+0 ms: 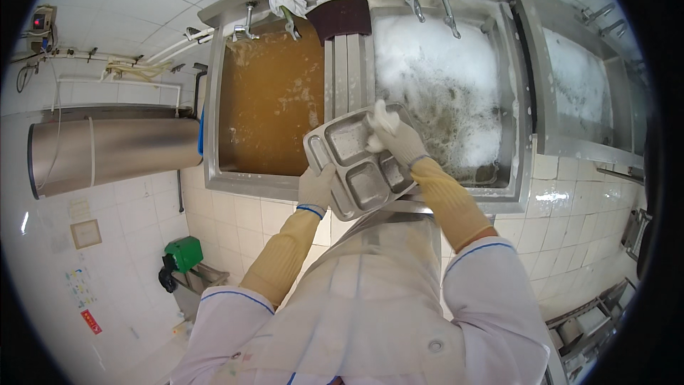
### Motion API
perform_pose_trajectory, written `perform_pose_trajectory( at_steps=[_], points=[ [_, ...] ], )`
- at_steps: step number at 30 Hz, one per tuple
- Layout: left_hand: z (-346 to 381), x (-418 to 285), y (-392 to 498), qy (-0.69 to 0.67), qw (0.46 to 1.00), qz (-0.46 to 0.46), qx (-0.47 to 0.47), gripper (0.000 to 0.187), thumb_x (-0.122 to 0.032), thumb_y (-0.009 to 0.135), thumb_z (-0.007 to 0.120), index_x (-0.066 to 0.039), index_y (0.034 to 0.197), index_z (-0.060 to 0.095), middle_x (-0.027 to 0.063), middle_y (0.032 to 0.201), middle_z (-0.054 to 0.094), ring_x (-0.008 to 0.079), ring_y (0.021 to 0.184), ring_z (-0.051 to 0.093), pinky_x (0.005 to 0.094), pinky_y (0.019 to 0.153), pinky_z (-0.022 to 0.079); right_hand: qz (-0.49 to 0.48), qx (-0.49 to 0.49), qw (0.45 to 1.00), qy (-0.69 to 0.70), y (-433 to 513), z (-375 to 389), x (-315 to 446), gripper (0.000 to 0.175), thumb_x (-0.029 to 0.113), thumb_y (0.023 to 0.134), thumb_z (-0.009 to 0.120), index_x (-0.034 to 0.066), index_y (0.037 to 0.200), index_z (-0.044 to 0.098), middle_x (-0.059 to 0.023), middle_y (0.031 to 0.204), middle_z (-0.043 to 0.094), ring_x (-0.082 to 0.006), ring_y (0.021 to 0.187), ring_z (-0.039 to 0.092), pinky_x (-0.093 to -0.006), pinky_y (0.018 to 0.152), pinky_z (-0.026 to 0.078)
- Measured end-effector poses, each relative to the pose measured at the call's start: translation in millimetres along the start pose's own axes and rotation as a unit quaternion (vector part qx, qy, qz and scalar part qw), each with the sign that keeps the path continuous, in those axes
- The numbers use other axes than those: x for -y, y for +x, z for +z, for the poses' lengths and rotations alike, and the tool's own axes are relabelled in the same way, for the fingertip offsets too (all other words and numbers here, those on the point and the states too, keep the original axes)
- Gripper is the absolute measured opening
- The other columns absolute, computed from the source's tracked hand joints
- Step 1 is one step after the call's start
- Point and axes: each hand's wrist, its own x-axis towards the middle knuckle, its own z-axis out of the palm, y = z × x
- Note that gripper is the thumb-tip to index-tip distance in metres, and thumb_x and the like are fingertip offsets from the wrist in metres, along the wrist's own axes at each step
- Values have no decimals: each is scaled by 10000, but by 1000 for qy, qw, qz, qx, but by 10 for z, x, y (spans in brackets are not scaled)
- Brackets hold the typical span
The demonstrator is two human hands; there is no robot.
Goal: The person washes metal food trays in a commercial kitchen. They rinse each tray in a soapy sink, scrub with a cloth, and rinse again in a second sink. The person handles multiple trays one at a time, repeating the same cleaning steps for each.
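A stainless steel compartment tray is held tilted over the front edge of the sinks, with wet compartments facing up. My left hand, in a pale knit glove over a long yellow rubber glove, grips the tray's left edge, thumb on top. Gloved the same way, my right hand presses a white foamy cloth or sponge onto the tray's upper right part. To the right, the steel sink holds water under thick white suds. Brownish water stands in the left sink.
Metal faucets rise behind the sinks. A dark maroon slab lies across the steel divider, beside a white cloth. Another sudsy sink is at the right. A large metal cylinder and a green container are at the left.
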Motion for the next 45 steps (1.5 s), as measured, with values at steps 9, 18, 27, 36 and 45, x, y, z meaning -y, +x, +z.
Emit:
perform_pose_trajectory(
  at_steps=[9, 18, 27, 36, 45],
  points=[
    [54, -90, 6, 27, 999, 4, 27, 439, -279, 1085, 688, 60, 1363, 723, 154, 1232, 799, 237, 1101, 741, 403, 980, 583, -165, -160, 970, 74, 285, 248, -385, 577, 356, 914, 822, 114, 1425, 712, -229, 1244, 783, -412, 1196, 744, -499, 1016, 583],
    [56, -37, -37, -28, 999, -12, -27, 435, -250, 1089, 684, 43, 1409, 699, 107, 1284, 774, 201, 1142, 718, 373, 1016, 563, -241, -77, 955, -151, -175, -792, -1155, 449, 282, 794, 918, 106, 1186, 788, -182, 1111, 793, -419, 1045, 748, -499, 958, 598],
    [121, 144, -235, -18, 998, 1, -57, 509, -342, 1075, 698, 67, 1378, 720, 165, 1249, 792, 234, 1138, 717, 397, 996, 556, 193, -43, 762, 617, 223, -881, -2055, 393, 372, 1190, 530, 98, 1399, 718, -23, 1119, 775, -213, 1007, 763, -376, 869, 613],
    [207, 208, -287, -38, 998, -10, -44, 526, -348, 1101, 670, 67, 1423, 683, 154, 1309, 769, 240, 1162, 707, 392, 1011, 549, -235, -152, 955, -98, -728, -38, -589, 533, 371, 1033, 768, 22, 1416, 644, -185, 1277, 737, -367, 1190, 713, -447, 997, 596],
    [296, 176, -136, 56, 997, -15, -42, 560, -399, 1085, 685, 87, 1363, 711, 187, 1221, 788, 273, 1105, 735, 416, 991, 557, -70, -206, 971, 94, -762, 590, -287, 595, 323, 944, 800, 44, 1441, 629, -229, 1208, 711, -457, 1122, 699, -470, 1015, 554]
  ],
)
